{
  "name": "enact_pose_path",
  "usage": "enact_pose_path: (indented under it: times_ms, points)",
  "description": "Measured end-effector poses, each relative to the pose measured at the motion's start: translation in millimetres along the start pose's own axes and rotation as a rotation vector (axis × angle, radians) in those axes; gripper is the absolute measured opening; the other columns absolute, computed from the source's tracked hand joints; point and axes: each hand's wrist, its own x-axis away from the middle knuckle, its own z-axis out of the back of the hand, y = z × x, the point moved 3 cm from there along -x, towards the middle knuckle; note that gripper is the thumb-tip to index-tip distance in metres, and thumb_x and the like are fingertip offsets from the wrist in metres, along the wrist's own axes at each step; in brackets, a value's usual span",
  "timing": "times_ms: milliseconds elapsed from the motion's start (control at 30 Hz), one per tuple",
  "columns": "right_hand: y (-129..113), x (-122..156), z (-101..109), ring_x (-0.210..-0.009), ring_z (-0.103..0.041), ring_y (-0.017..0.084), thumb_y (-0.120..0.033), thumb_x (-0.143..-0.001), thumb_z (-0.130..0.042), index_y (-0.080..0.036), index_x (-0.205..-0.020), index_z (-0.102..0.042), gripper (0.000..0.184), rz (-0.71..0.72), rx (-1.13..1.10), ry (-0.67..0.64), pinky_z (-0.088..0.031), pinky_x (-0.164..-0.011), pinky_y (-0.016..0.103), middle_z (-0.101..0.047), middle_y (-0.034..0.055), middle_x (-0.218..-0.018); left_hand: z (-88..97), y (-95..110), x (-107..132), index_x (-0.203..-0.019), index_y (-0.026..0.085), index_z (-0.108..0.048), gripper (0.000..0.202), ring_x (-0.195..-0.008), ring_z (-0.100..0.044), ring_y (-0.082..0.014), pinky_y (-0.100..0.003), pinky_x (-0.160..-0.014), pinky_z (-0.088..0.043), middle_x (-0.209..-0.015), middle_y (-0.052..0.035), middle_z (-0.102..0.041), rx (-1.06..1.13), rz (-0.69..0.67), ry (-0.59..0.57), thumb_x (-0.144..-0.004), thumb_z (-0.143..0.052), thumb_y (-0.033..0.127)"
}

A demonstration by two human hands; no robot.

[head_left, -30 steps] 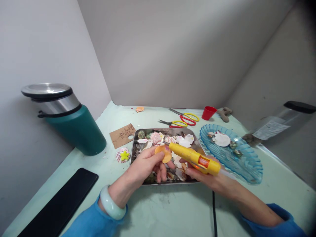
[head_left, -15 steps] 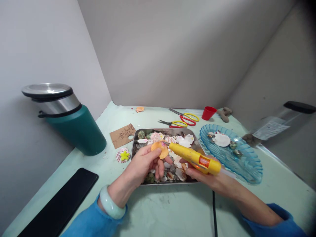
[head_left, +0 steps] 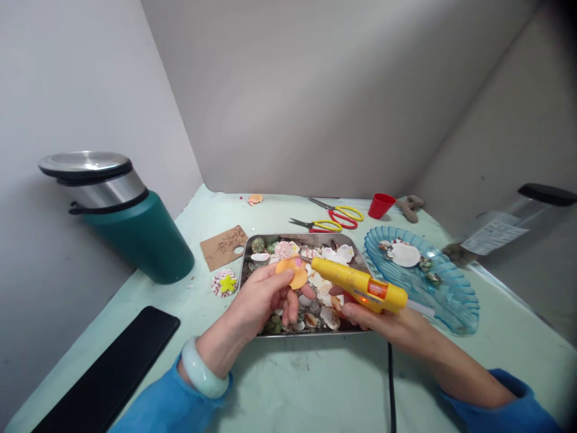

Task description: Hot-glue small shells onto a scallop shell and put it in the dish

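Pinched between the thumb and fingers of my left hand (head_left: pixel 265 296) is an orange scallop shell (head_left: pixel 295 278), with a small pink spot near its upper edge. My right hand (head_left: pixel 381 322) is wrapped round a yellow hot glue gun (head_left: pixel 356 284), whose small light glows orange. The gun's nozzle points left and is close to the pink spot; whether it touches the shell I cannot tell. Both hands are above a metal tray (head_left: pixel 297 337) full of shells. A clear glue stick (head_left: pixel 419 308) sticks out of the gun's rear.
A blue scalloped dish (head_left: pixel 455 307) with shells stands right. Behind the tray lie scissors (head_left: pixel 318 226) and a red cup (head_left: pixel 381 206). On the left are a green bottle (head_left: pixel 144 240), a black phone-like slab (head_left: pixel 112 367), brown cardboard (head_left: pixel 224 248) and a yellow-starred disc (head_left: pixel 225 283).
The glue gun has shifted slightly right, drawing its nozzle back a little from the shell. My left hand and the shell stay almost where they were.
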Motion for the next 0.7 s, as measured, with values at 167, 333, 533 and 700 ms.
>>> enact_pose_path:
  times_ms: [167, 333, 533, 700]
  points:
    - [2.0, 0.8, 0.7, -0.075, -0.07, 0.021, -0.045, -0.085, -0.06, -0.025, -0.102, -0.073, 0.028, 0.016, 0.007, -0.011, -0.058, -0.069, 0.03, -0.074, 0.0036, -0.089, 2.0, 0.3, 0.4, -0.087, 0.008, -0.066, 0.031, -0.037, -0.053, -0.0078, -0.019, -0.038, -0.04, -0.077, -0.0115, -0.073, 0.053, -0.006, -0.002, -0.09, -0.051, 0.035]
    - [5.6, 0.5, 1.0, -0.077, -0.07, 0.022, -0.044, -0.086, -0.059, -0.026, -0.103, -0.072, 0.028, 0.042, 0.05, -0.028, -0.059, -0.068, 0.029, -0.074, 0.0032, -0.091, 3.2, 0.9, -0.5, -0.089, 0.008, -0.065, 0.04, -0.039, -0.055, -0.0085, -0.019, -0.037, -0.041, -0.081, -0.0131, -0.074, 0.124, -0.016, 0.012, -0.095, -0.041, 0.039]
    - [3.6, -0.3, 0.4, -0.072, -0.069, 0.019, -0.043, -0.086, -0.06, -0.024, -0.102, -0.072, 0.028, 0.059, 0.068, -0.027, -0.059, -0.065, 0.026, -0.073, 0.0026, -0.085, 4.3, -0.3, -1.5, -0.093, 0.009, -0.064, 0.053, -0.04, -0.058, -0.0096, -0.019, -0.037, -0.043, -0.083, -0.0134, -0.074, 0.201, 0.008, -0.028, -0.098, -0.027, 0.046]
    - [6.3, 1.4, 1.1, -0.074, -0.07, 0.021, -0.044, -0.087, -0.059, -0.025, -0.104, -0.072, 0.029, 0.045, 0.08, -0.019, -0.06, -0.067, 0.03, -0.074, 0.004, -0.09, 4.0, -0.8, -1.1, -0.098, 0.011, -0.063, 0.045, -0.042, -0.058, -0.0098, -0.019, -0.039, -0.044, -0.083, -0.0116, -0.073, 0.184, 0.012, -0.07, -0.096, -0.035, 0.047]
